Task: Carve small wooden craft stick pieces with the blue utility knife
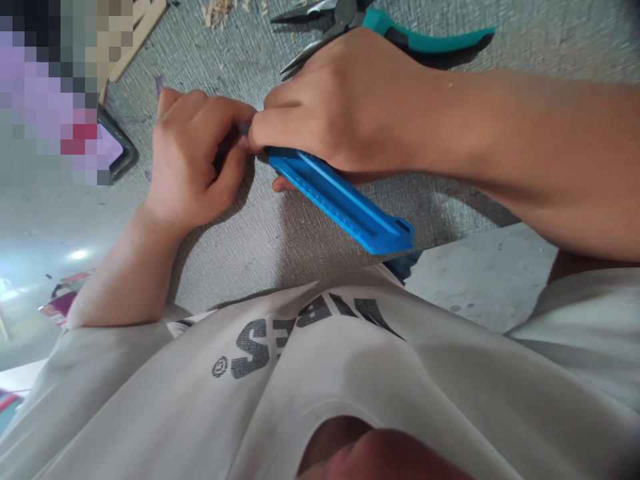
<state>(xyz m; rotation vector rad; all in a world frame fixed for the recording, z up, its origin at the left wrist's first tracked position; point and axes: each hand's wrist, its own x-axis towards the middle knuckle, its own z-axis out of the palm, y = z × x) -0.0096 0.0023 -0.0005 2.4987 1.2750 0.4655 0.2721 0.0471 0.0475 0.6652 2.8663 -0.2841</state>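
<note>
My right hand (330, 107) is wrapped round the front end of a blue utility knife (345, 203), whose handle points back toward my chest. My left hand (195, 160) is curled into a pinch right at the knife's tip, fingertips touching those of the right hand. What the left fingers pinch is hidden between the two hands. Both hands rest over a grey textured mat (260, 233).
Teal-handled pliers (390, 27) lie on the mat just beyond my right hand. Flat wooden sticks (137, 33) and wood shavings (220, 10) sit at the far edge. A phone (117, 143) lies to the left. My white printed shirt (320, 373) fills the near foreground.
</note>
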